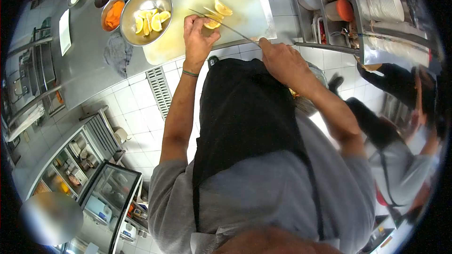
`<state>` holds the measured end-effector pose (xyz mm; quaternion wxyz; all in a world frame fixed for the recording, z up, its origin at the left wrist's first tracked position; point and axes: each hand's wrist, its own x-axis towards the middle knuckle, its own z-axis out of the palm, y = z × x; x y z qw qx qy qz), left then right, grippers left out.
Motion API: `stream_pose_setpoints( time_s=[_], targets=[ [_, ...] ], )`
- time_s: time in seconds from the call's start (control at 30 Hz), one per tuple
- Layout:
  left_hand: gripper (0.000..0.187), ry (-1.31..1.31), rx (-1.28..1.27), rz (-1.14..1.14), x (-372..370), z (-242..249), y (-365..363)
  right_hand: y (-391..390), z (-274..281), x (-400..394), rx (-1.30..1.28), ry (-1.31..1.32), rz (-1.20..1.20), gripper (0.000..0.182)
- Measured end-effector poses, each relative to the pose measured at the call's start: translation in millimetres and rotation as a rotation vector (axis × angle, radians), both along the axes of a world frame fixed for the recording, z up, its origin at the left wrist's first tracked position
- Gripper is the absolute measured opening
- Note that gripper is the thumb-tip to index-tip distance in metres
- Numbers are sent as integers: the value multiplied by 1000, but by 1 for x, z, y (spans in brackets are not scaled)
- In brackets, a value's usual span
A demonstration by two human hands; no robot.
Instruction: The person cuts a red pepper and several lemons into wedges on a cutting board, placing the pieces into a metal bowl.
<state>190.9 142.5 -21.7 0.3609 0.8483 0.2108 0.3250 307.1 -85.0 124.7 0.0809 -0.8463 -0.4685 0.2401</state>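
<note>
Shirt (263,202) plain grey, cloth softly creased; left sleeve (167,190) short, loose, ending near elbow; right sleeve (351,178) short, same grey, wide at hem; collar (203,241) also grey, lying in flaps near neck; apron (247,113) black, plain, covering front, broad below; narrow dark straps (195,197) running up both sides of chest over shirt; thin dark wristband (190,73) round left wrist; left hand (200,37) and right hand (282,61) bare; forearms (181,106) bare below sleeves.
</note>
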Motion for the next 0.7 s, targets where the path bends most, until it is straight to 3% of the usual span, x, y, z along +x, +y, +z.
stream_pose_setpoints(
  time_s=[0.17, 0.4, 0.57, 0.7],
  targets=[
    [38, 18, 68, 5, -4, 5, -2, -3, -13, 3, 8, -12, 24, 17],
    [36, -2, -77, -10, -3, 3, -3, 2, -17, 2, -65, -67, 44, 20],
    [37, 19, -180, -24, -4, 4, -7, 15, -74, -1, 82, 22, 54, 17],
    [37, 14, 7, 9, -8, 1, -4, 19, -68, 7, 225, 97, 24, 15]
  ],
)
